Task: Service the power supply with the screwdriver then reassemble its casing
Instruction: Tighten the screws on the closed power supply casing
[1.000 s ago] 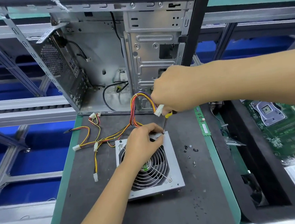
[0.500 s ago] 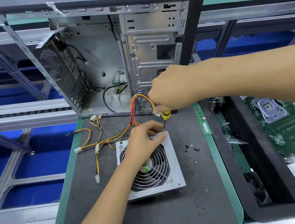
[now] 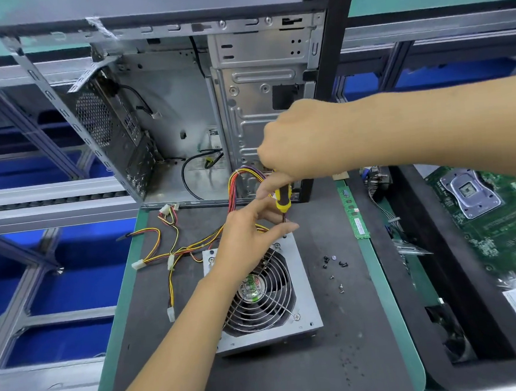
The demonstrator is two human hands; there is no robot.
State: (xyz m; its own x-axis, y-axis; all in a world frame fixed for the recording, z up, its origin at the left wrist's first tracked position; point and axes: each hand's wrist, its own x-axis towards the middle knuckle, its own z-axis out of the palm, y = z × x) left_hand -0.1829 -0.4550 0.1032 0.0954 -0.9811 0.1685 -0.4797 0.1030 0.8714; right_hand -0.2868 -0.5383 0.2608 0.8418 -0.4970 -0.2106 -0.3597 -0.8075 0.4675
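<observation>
A grey power supply [image 3: 304,284] lies fan-up on the dark mat, its coloured cable bundle [image 3: 174,251] trailing to the left and back. My right hand [image 3: 301,139] grips a screwdriver [image 3: 282,201] with a yellow and black handle, held upright above the unit's far right corner. My left hand [image 3: 247,236] is raised over that corner, and its thumb and fingers pinch the shaft near the tip. The tip itself is hidden by my fingers.
An open computer case [image 3: 182,115] stands at the back of the mat [image 3: 340,358]. Several loose screws [image 3: 333,266] lie right of the power supply. A memory stick [image 3: 355,215] sits on the green edge. A motherboard [image 3: 493,217] rests in a black tray at right.
Both hands have lifted slightly. The screwdriver has risen off the corner, and more of its yellow handle shows. My left hand has come up from the casing to the shaft.
</observation>
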